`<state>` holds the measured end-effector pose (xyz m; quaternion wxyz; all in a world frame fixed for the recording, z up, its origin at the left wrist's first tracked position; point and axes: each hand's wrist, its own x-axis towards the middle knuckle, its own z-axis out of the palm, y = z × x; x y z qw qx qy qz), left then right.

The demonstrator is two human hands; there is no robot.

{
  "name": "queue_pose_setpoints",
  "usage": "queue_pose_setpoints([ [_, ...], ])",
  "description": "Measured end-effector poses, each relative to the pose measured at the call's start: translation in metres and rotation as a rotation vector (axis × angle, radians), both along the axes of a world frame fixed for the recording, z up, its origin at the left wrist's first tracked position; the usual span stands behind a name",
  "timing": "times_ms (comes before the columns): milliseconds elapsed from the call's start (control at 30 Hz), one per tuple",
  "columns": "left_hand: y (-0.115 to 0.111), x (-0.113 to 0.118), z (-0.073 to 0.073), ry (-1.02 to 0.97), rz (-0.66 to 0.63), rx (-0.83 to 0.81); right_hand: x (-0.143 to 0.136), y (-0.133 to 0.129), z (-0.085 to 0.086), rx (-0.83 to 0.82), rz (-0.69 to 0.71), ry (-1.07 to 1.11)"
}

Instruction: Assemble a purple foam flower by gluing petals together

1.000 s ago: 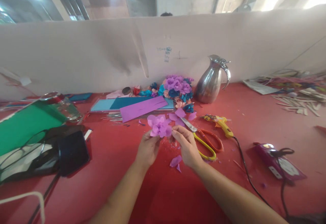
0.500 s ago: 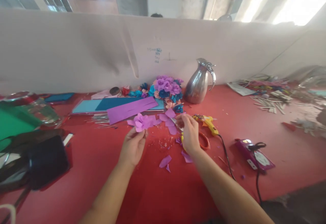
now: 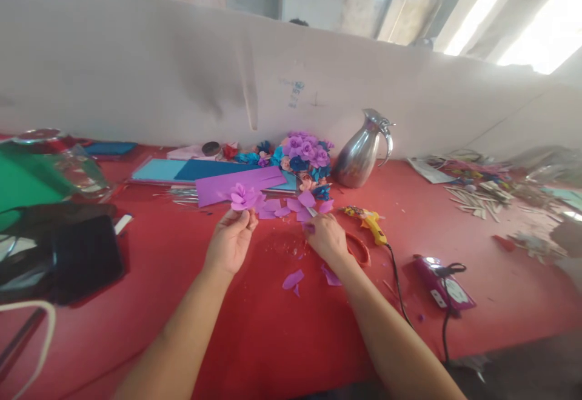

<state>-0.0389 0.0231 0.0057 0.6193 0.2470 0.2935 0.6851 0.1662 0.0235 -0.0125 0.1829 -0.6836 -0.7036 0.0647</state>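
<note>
In my left hand (image 3: 231,239) is a purple paper flower (image 3: 243,197), its base pinched between thumb and fingers and its petals spread above them. My right hand (image 3: 327,236) reaches down over the scissors (image 3: 359,250), whose orange handle shows to its right and blade tip beyond it. Its fingers are curled and point down; a bit of purple paper shows at the fingertips, but what they grip is hidden. Loose purple petals (image 3: 271,207) lie between the hands and just beyond them. A cut petal (image 3: 293,279) and small scraps lie nearer me.
A yellow glue gun (image 3: 373,228) lies at right, its cord running toward a purple power box (image 3: 444,283). Behind are a purple paper strip (image 3: 240,183), a cluster of paper flowers (image 3: 307,151) and a steel jug (image 3: 361,154). A black object (image 3: 86,260) lies left.
My right hand has lowered onto the scissors and petals, its fingers now pointing down. My left hand still holds the flower, slightly farther left. The view has tilted and shifted a little.
</note>
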Motion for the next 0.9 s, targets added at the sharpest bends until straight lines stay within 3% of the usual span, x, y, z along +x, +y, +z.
queue_pose_setpoints([
  [333, 0.003, -0.009, -0.003, 0.012, 0.017, 0.0, -0.019, 0.003, -0.01, 0.075, 0.161, -0.058],
  [633, 0.002, -0.005, -0.02, 0.317, 0.074, -0.054, -0.046, 0.04, -0.005, 0.049, 0.194, -0.227],
  [767, -0.001, -0.007, -0.022, 0.508, 0.105, 0.081, -0.045, 0.029, -0.006, 0.064, 0.206, -0.221],
  [900, -0.005, -0.004, -0.017, 0.529, 0.144, 0.1, -0.034, 0.008, -0.007, 0.09, 0.191, -0.181],
])
